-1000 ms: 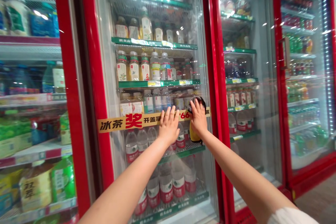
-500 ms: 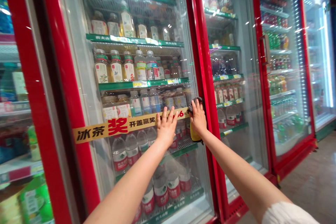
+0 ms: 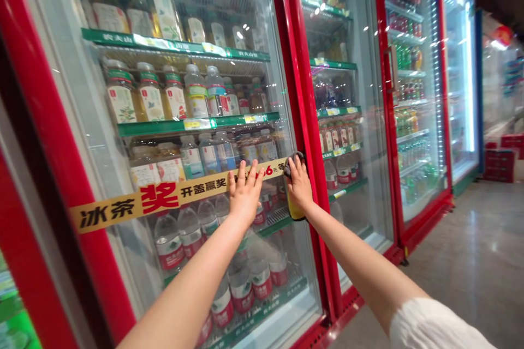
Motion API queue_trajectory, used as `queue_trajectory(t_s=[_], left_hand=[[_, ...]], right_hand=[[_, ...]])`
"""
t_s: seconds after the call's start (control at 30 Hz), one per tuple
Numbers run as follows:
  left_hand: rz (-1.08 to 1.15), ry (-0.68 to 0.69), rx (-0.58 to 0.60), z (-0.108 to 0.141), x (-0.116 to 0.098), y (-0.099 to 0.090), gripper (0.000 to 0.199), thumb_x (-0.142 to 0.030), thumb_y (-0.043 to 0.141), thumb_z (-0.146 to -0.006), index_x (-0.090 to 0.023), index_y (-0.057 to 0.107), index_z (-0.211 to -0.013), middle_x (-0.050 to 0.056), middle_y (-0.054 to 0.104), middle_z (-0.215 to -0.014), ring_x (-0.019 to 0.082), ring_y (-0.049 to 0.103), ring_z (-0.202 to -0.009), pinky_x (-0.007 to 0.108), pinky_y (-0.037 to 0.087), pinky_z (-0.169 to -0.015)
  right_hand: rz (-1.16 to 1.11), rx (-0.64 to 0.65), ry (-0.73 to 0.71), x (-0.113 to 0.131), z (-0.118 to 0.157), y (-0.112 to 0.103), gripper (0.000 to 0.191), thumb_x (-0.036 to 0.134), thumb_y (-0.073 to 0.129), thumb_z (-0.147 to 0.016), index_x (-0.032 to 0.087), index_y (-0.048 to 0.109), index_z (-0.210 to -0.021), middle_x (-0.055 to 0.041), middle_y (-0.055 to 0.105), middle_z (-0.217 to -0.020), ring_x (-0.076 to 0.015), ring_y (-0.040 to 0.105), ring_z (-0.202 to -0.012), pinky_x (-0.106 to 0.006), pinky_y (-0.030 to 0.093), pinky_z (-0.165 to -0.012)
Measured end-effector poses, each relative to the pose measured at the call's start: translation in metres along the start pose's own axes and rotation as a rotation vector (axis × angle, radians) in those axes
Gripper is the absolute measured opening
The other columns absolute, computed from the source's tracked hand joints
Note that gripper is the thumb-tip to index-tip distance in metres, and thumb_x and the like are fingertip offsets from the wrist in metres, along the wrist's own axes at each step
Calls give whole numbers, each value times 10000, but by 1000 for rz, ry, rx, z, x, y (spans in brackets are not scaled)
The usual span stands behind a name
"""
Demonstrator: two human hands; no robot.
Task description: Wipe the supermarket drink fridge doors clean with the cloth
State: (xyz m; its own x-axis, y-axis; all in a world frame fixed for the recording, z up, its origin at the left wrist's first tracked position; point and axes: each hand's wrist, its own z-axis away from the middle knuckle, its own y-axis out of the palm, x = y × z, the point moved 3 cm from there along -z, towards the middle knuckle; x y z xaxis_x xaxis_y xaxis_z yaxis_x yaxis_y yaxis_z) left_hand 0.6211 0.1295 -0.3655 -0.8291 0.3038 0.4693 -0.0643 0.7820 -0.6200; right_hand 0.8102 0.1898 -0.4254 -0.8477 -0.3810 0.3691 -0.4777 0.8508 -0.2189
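My left hand (image 3: 244, 195) lies flat with fingers spread on the glass door (image 3: 305, 278) of a red-framed drinks fridge. It covers part of a yellow promotional strip (image 3: 159, 195) stuck across the glass. To its right, my right hand (image 3: 300, 184) presses a grey and yellow cloth (image 3: 295, 210) against the door's right edge, by the red frame. The cloth shows above the fingers and below the palm; the rest is hidden under the hand. Behind the glass, several bottles (image 3: 149, 95) stand on green-edged shelves.
Another red-framed fridge (image 3: 301, 65) adjoins on the right, and a further one beyond has a door handle (image 3: 392, 68). Shiny floor (image 3: 462, 251) runs along the right. Red boxes (image 3: 498, 164) are stacked in the far background.
The view has turned rightward and come slightly closer to the door. Both hands remain at about the same places on the glass, the right one still on the cloth.
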Motion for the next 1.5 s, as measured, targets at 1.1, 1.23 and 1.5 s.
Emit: queue_trajectory(t_s=[1.1, 1.23, 1.5], left_hand=[[31, 19, 37, 70, 31, -7, 890, -202, 733, -782, -212, 359, -1589, 123, 179, -1707, 326, 109, -1587, 557, 120, -1297], [26, -15, 33, 76, 40, -7, 935, -207, 738, -764, -217, 325, -1603, 122, 164, -1712, 331, 99, -1588, 565, 110, -1297], [-21, 19, 70, 94, 54, -11, 916, -186, 723, -780, -202, 321, -1603, 117, 150, -1713, 321, 117, -1588, 545, 141, -1297]], right_hand=[[-107, 183, -97, 11, 27, -5, 782, 40, 445, -841, 248, 367, -1591, -55, 261, -1700, -269, 137, -1595, -537, 271, -1265], [-114, 148, -126, 55, 8, 3, 786, 4, 401, -851, 257, 359, -1594, -50, 210, -1712, -271, 72, -1603, -563, 248, -1266], [-109, 302, -377, 60, 42, -1, 769, -24, 380, -852, 332, 473, -1527, 13, 409, -1634, -213, 258, -1565, -500, 308, -1265]])
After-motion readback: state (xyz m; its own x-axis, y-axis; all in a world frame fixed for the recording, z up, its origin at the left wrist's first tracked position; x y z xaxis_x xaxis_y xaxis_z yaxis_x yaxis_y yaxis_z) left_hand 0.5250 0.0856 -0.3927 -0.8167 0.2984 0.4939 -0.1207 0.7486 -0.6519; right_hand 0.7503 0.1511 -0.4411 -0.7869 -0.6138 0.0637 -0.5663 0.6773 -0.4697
